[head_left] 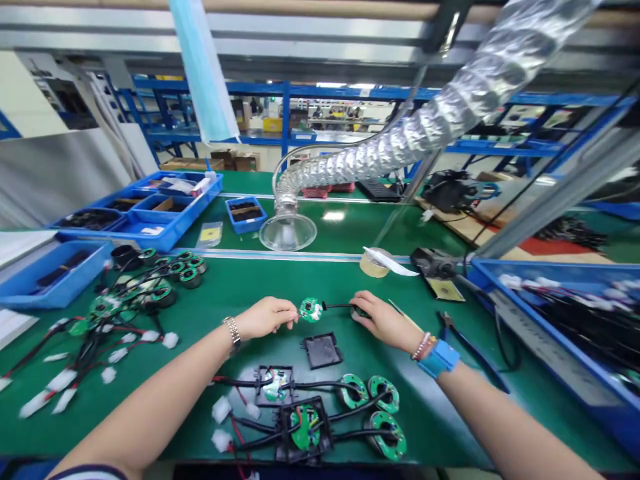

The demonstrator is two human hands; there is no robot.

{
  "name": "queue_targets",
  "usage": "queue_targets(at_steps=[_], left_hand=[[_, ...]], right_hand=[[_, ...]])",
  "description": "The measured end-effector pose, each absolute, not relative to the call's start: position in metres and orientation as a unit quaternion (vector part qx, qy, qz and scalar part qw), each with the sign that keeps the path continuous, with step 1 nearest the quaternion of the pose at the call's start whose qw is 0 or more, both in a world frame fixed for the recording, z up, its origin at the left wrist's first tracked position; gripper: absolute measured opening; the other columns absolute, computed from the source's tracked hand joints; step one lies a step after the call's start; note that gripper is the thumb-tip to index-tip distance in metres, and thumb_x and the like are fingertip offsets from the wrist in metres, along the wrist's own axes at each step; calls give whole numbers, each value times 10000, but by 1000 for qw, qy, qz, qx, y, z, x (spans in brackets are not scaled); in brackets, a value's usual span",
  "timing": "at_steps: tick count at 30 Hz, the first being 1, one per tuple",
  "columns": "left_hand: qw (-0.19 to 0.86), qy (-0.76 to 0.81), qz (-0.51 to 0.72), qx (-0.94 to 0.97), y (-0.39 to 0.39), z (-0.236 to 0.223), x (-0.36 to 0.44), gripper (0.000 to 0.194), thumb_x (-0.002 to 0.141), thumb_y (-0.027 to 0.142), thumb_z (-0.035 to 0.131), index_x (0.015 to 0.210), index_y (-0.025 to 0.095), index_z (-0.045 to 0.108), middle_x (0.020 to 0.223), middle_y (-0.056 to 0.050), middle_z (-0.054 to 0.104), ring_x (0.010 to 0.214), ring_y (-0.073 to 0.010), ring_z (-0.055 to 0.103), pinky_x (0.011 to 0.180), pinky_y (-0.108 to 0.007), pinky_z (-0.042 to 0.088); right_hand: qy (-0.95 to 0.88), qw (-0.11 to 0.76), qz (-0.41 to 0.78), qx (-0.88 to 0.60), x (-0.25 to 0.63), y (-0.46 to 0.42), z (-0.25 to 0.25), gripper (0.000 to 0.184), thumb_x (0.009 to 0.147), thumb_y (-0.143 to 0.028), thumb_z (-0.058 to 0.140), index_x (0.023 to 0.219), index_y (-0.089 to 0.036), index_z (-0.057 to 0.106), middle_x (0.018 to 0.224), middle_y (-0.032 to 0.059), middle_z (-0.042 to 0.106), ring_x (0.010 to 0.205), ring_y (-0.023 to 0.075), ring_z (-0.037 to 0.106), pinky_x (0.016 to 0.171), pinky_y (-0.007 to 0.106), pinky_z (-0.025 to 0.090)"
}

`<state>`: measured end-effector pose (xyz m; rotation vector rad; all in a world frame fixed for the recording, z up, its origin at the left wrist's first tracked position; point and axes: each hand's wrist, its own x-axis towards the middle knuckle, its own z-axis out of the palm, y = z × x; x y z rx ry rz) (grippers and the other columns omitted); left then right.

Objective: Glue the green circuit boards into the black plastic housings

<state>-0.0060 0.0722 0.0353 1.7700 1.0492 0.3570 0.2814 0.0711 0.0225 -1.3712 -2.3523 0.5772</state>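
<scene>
Pinched at its edge by my left hand is a small round green circuit board, raised above the green mat. A short black cable runs from the board into my right hand, whose fingers are closed around its end. Below the board lies a flat black plastic cover. Nearer to me sit black housings with green boards inside, one of them an open black case. Their black cables lead right to ring-shaped green boards and left to white connectors.
Wired assemblies are heaped at left, beside blue trays. A fume extraction hood hangs ahead on a foil duct. Right are a tape roll, blue-handled pliers and a blue bin of cables.
</scene>
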Motion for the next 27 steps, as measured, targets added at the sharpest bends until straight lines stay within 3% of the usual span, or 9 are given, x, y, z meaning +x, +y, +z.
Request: queue_targets(at_steps=[2,4,7,11,15,21,27], left_hand=[[514,438,162,720,72,32,1,326,818,429,407,729,155,559,689,6,593,542,-98,462,507,-199,369],[502,431,170,730,70,29,3,346,829,441,395,698,158,545,733,-2,598,601,-108,480,567,-212,391],[475,416,183,754,65,25,4,379,848,436,369,643,161,531,782,-11,601,756,-141,512,701,-241,400],[463,413,184,763,58,23,6,401,864,416,341,608,162,517,761,-12,594,759,-149,509,727,-253,393],[452,417,194,764,53,23,8,404,870,399,324,588,168,498,705,-6,584,707,-138,501,717,-245,395],[459,416,203,758,51,16,8,368,867,375,324,598,177,478,585,16,527,634,-132,481,685,-246,396],[469,409,214,753,49,14,9,332,857,341,341,597,179,469,572,22,512,631,-130,478,676,-242,387]], right_hand=[[-710,338,323,-527,288,71,15,338,675,-332,658,979,-198,593,1099,83,549,1061,240,511,983,442,374],[-520,493,431,-548,294,80,10,380,611,-405,710,893,-182,589,992,77,589,994,235,553,933,444,426],[-336,600,483,-541,303,110,6,341,739,-505,565,752,-168,513,756,51,584,768,180,618,743,373,538],[-230,670,476,-521,312,153,5,342,887,-454,347,702,-175,420,585,-13,501,527,92,563,531,228,531],[-155,732,448,-489,317,165,10,316,933,-374,263,710,-180,374,549,-48,484,439,50,502,433,145,468],[-142,775,442,-430,319,130,32,352,920,-441,278,776,-173,456,618,-28,557,482,53,530,450,150,479],[-265,687,516,-438,274,74,41,384,865,-493,394,809,-144,543,652,21,612,504,89,558,466,200,498]])
